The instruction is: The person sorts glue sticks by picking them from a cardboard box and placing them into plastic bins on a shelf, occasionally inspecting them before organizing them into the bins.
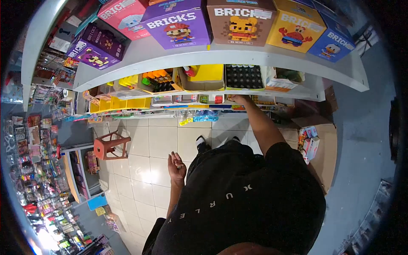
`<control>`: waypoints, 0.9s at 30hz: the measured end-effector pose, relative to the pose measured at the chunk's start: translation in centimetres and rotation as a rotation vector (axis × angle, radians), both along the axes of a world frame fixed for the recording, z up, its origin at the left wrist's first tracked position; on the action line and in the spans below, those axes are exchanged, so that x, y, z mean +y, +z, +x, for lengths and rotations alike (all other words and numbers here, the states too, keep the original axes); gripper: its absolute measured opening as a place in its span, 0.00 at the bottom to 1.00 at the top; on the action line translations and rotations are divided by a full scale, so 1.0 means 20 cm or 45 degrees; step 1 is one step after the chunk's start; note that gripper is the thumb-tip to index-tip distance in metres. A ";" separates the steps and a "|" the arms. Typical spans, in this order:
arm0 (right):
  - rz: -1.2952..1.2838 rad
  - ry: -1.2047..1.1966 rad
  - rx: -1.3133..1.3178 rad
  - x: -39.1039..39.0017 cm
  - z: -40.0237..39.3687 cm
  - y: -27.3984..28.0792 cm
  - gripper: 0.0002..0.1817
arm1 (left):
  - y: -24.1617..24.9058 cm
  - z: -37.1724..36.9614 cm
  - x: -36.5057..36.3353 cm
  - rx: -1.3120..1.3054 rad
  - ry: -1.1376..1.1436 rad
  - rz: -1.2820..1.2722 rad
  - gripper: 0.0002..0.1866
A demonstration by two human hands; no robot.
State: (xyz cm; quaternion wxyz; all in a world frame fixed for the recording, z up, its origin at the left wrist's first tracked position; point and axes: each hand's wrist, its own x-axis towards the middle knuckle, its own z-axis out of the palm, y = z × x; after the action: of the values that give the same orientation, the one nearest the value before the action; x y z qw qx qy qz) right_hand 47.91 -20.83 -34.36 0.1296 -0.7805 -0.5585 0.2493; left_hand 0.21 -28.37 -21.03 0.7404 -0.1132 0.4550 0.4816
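Observation:
My right hand (240, 100) is stretched forward into the row of small bins on a lower shelf. Its fingertips are at a bin of small brownish items, and I cannot make out whether they grip one. Left of it sits a bin with green and red small packs (211, 99). My left hand (175, 167) is held low over the floor, palm up and fingers curled. Something small seems to lie in it, too small to name. Above my right hand is a box of black-capped bottles (243, 77), beside a yellow box (206, 73).
Several BRICKS toy boxes (176, 26) line the upper shelf (170, 57). A reddish plastic stool (111, 145) stands on the tiles at left. An open cardboard box (325, 148) with small packs is at right. Hanging goods (36, 170) cover the left wall.

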 end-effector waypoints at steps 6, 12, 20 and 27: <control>0.016 -0.048 -0.073 0.00 -0.01 -0.03 0.20 | -0.08 -0.01 0.06 -0.054 -0.010 0.020 0.13; 0.067 -0.133 -0.135 0.00 -0.03 -0.07 0.23 | -0.05 0.00 0.10 -0.225 -0.097 0.101 0.12; -0.053 -0.088 0.133 0.00 -0.09 0.20 0.28 | -0.04 -0.01 0.09 -0.167 -0.119 0.006 0.15; 0.019 -0.099 0.013 -0.15 -0.16 0.18 0.18 | -0.08 -0.02 0.14 -0.059 -0.124 -0.017 0.15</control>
State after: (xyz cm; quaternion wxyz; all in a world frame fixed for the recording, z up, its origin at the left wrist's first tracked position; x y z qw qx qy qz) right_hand 44.65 -23.78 -30.85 0.1480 -0.7994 -0.5288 0.2437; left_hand -0.12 -25.57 -22.56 0.7726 -0.1070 0.4458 0.4393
